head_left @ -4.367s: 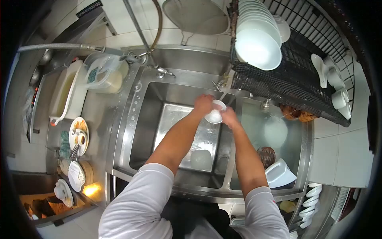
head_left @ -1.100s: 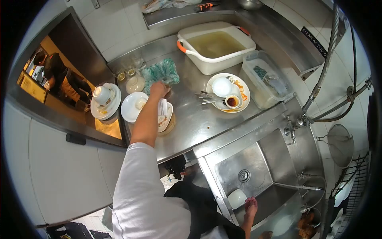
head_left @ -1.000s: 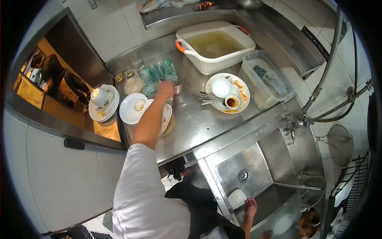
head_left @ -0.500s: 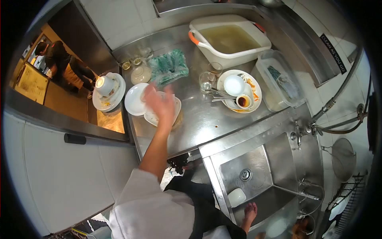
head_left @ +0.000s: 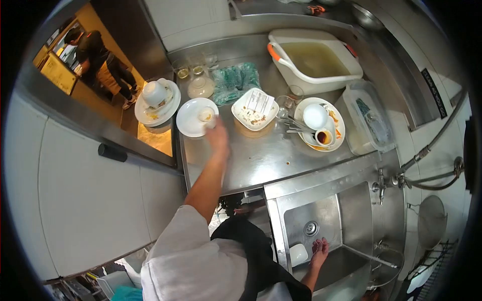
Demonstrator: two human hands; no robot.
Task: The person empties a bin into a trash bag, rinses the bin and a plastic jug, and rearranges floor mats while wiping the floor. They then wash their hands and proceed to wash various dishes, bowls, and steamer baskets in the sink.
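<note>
My left hand (head_left: 217,136), slightly blurred, reaches over the steel counter with its fingers closed at the near edge of a small white cup (head_left: 206,114). Yellowish residue shows in the cup, which is over a white round plate (head_left: 187,124). To the right, a white squarish dish (head_left: 242,118) holds food scraps and a printed paper slip (head_left: 260,102). Above the sink, my right hand (head_left: 320,249) is palm up, empty, with loosely curled fingers apart. A white dish (head_left: 298,255) lies in the sink (head_left: 321,215) beside it.
A dirty plate (head_left: 340,142) carries a bowl, sauce cup and cutlery. Behind are a tub of murky water (head_left: 316,60), a clear plastic bin (head_left: 369,120), glasses and a green plastic-wrapped pack (head_left: 236,83). Stacked plates (head_left: 158,111) stand left; a person (head_left: 100,62) works beyond the opening.
The squarish dish has moved right and away from me, towards the glasses. My left hand has gone from above that dish to the small cup. The view has shifted slightly.
</note>
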